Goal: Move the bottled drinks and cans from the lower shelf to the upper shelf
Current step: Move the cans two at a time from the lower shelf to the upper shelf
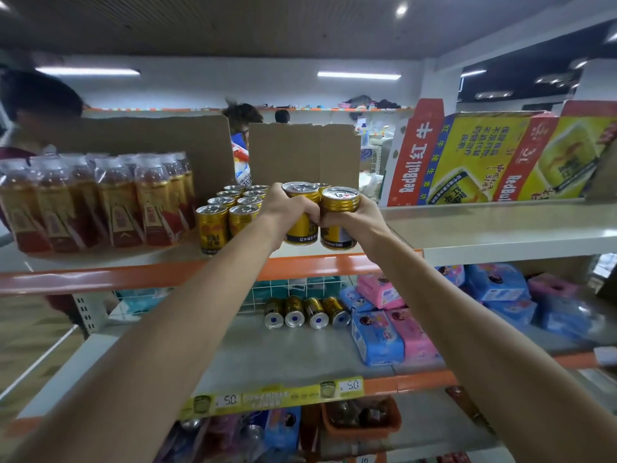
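Two bare forearms reach forward and up. Beneath them, on the lower shelf (250,355), four lying cans (305,312) rest on their sides in a row, not yet moved; wrapped tissue packs (394,332) sit just right of them. Higher up, the left hand (283,208) is wrapped around the left can (300,233) and the right hand (350,217) around the right can (337,237). Both gold cans are upright, side by side, knuckles nearly meeting, above the front edge of the upper shelf (133,272). To place them well, it seems best to ease both forward past the orange lip and set them flat just right of the standing cans (230,212), which form tidy rows left of the left hand. The fingers should let go only once each base sits level, so neither can tips or knocks its neighbours. Further left stands a shrink-wrapped pack of bottled drinks (100,202). Whether the held cans' bases already touch the shelf cannot be told. A further can top shows behind the two, but what it rests on is hidden. Beyond the hands, cardboard sheets (300,155) block most of the view; right of the right hand, drink cartons (484,155) lean with their print upside down.
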Motion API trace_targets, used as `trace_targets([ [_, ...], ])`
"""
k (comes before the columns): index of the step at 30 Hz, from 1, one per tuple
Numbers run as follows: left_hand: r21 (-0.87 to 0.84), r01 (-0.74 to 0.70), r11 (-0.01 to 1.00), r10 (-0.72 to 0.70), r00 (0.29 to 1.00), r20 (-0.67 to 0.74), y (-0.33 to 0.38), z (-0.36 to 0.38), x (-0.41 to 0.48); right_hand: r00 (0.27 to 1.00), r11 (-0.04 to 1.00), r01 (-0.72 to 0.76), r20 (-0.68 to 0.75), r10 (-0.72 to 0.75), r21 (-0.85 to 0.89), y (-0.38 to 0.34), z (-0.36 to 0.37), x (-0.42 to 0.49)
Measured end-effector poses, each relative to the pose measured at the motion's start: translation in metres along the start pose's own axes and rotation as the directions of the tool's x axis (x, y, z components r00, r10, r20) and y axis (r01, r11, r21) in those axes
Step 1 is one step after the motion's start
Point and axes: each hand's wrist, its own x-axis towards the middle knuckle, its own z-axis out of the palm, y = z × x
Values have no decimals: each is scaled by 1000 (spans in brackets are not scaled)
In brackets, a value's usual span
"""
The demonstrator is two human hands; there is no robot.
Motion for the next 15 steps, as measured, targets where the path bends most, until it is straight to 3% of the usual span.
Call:
trace_targets([
  [15,-16,142,990,-143,976,-163,-52,49,112,992,984,-103,63,113,-145,64,-15,115],
])
